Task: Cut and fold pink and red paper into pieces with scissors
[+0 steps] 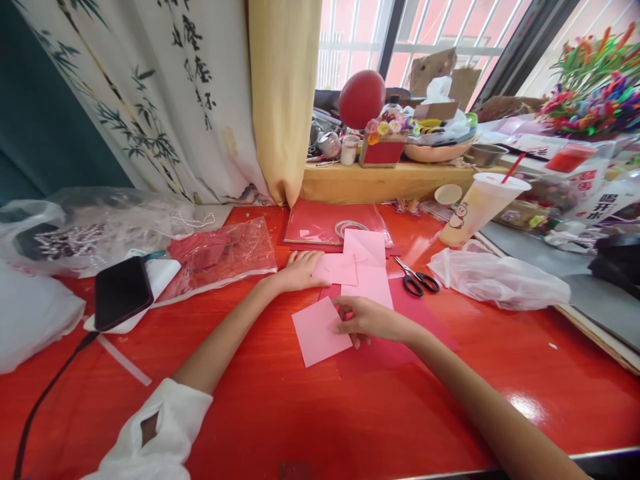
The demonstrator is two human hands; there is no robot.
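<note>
My right hand (367, 320) pinches the right corner of a square of light pink paper (316, 333) just over the table. My left hand (301, 272) lies flat, fingers stretched out, at the left edge of another small pink piece of paper (337, 269). That piece has faint lines on it and overlaps a long pink paper strip (366, 244). Beneath these papers is a dark pink sheet (415, 320), partly hidden by my right hand and forearm. Scissors (419, 279) with black handles rest to the right of the strip.
Behind the papers lies a red packet (320, 223) with silvery rings (345, 229). A drink cup (483, 207) and a crumpled plastic bag (500, 277) stand right. On the left are a phone (123, 293) with a cable and a clear bag of red material (225, 253).
</note>
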